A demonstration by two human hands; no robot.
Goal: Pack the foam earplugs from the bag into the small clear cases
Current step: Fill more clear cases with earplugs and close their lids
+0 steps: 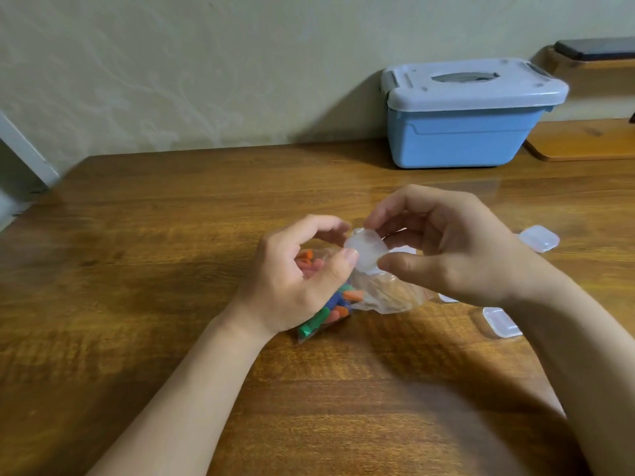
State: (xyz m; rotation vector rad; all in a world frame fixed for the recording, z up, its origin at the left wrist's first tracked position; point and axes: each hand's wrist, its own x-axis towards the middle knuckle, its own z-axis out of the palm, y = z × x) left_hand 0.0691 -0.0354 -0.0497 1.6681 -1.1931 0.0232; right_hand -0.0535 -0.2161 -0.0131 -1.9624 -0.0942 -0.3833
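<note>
Bag lies on table under hands, earplugs bunched at its left end. Left hand and right hand both pinch one clear case, thumb against curled fingers, just above bag. Likely step: prising lid. Lid state blurred, cannot tell. Brace base with left, lever lid edge with right thumb, stay low over bag. Table glossy wood; pale wall behind; blue lidded box far right; spare cases right of bag.

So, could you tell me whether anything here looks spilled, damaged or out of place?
Nothing stands out. The visible earplugs sit inside the bag, the left hand and right hand hold one small clear case, and the spare cases lie flat on the table.
</note>
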